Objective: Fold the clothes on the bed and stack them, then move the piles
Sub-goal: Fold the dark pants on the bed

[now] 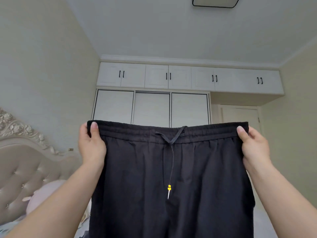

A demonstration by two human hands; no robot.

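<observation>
Left hand (91, 145) and right hand (253, 145) are pinching black trousers (171, 169) at the waistband corners; an uneven pull could skew the fold.

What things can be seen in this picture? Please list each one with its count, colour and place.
trousers: one, black, held up in the middle by the waistband
drawstring: one, dark with a yellow end, hanging down the front of the trousers
upper cabinets: one row, white with black handles, high on the far wall
sliding wardrobe doors: three, white with dark frames, below the cabinets
door: one, cream, right of the wardrobe
ceiling lamp: one, white with black rim, top edge
headboard: one, beige, tufted with carved top, at left
soft pink thing: one, below the headboard, kind unclear
left hand: one, grips the waistband's left corner
right hand: one, grips the waistband's right corner
</observation>
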